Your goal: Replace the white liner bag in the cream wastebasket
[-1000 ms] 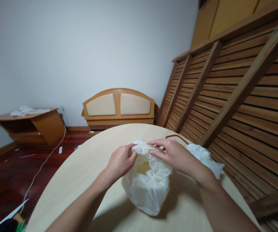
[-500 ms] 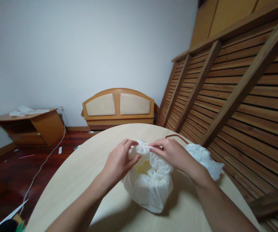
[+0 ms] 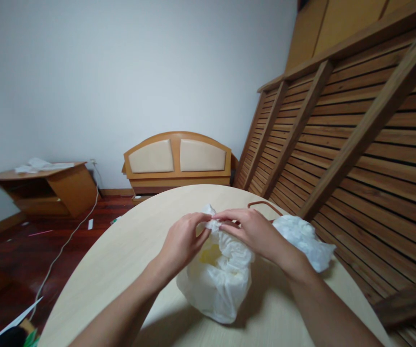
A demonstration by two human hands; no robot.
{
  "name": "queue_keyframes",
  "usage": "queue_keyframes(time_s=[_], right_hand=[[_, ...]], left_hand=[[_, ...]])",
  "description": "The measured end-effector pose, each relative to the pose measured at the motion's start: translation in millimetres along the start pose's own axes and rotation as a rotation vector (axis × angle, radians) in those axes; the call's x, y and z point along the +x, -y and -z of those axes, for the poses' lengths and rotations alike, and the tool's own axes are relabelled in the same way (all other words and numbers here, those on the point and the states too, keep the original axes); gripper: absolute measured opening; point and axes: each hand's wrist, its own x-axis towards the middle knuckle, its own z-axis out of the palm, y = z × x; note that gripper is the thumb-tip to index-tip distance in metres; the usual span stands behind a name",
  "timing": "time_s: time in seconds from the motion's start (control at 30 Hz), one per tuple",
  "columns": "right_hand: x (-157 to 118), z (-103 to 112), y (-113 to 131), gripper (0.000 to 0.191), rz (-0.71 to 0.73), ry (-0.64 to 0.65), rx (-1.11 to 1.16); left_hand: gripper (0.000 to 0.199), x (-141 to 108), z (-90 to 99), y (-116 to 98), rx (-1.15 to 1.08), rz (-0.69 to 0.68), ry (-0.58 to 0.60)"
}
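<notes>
A white plastic bag (image 3: 215, 294) stands on the round pale table (image 3: 128, 255), its gathered mouth partly open. Something yellow (image 3: 210, 254) shows inside, too hidden to name. My left hand (image 3: 184, 241) pinches the far rim of the bag between thumb and fingers. Close beside it, my right hand (image 3: 249, 229) pinches the same crumpled rim, the fingertips of both hands nearly meeting.
To the right on the table lies a second white plastic bag (image 3: 304, 238), with a thin brown bent rod (image 3: 266, 205) behind it. A slatted wooden panel (image 3: 338, 159) leans along the right. A headboard (image 3: 177, 154) stands beyond the table; a low cabinet (image 3: 67, 190) is left.
My hands have come closer together, bunching the rim between them. The bag has shifted slightly to the left and toward me.
</notes>
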Motion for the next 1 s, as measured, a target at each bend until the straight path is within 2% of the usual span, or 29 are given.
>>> queue_keyframes(time_s=[0.2,0.37,0.43,0.63,0.73,0.87,1.0], right_hand=[[-1,5,-5,0.019,-0.027,-0.024,-0.03],[1,6,-9,0.016,-0.025,-0.014,-0.047],[2,5,-10,0.015,-0.005,-0.013,-0.023],[3,5,-12,0.013,0.009,0.006,0.036],[2,10,-13,0.013,0.014,0.013,0.033],[1,18,-14,0.013,0.01,0.066,0.059],[-2,24,-12,0.013,0.017,0.143,0.112]], left_hand=[[0.04,-6,11.5,1,0.04,0.068,-0.048],[0.018,-5,15.6,2,0.087,0.146,0.017],[0.018,-3,13.6,1,0.077,0.167,0.046],[0.028,-2,10.6,0,-0.107,0.107,0.11],[0.041,0,15.0,3,-0.294,0.161,0.118],[0.042,9,15.6,18,-0.412,0.281,0.047],[0.047,15,2.0,35,-0.465,0.322,-0.015]])
